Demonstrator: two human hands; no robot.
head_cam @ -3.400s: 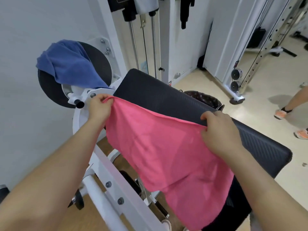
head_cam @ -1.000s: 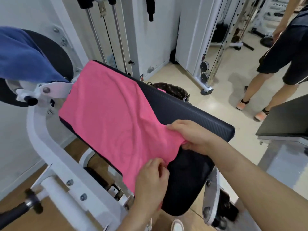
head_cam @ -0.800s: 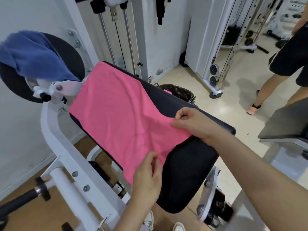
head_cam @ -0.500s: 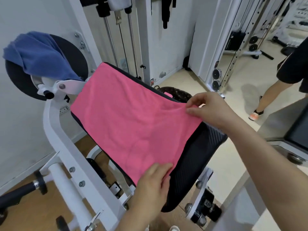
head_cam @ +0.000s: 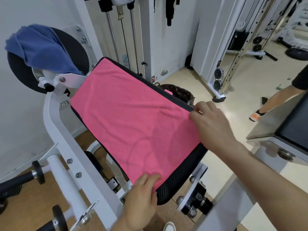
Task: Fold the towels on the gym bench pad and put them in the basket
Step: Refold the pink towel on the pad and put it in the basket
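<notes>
Flattening step: draw both corners taut, I judge, then fold evenly.
Left hand [head_cam: 143, 189]: fingers on pink towel [head_cam: 133, 124] at worktop's [head_cam: 180, 179] near corner; pinch unclear.
Right hand [head_cam: 211, 125]: pinches pink towel at worktop's right edge.
Basket [head_cam: 181, 92]: just behind worktop.
Blue towel [head_cam: 41, 49]: left of worktop, unfolded.

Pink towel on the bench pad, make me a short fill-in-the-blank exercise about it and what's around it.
1. The spread towel covering the bench pad is ___.
2. The draped towel on the round black disc is ___.
3. The left hand holds the spread towel's near corner; its corner nearest the basket is pinched by the ___ hand.
Missing words: pink; blue; right.
</notes>
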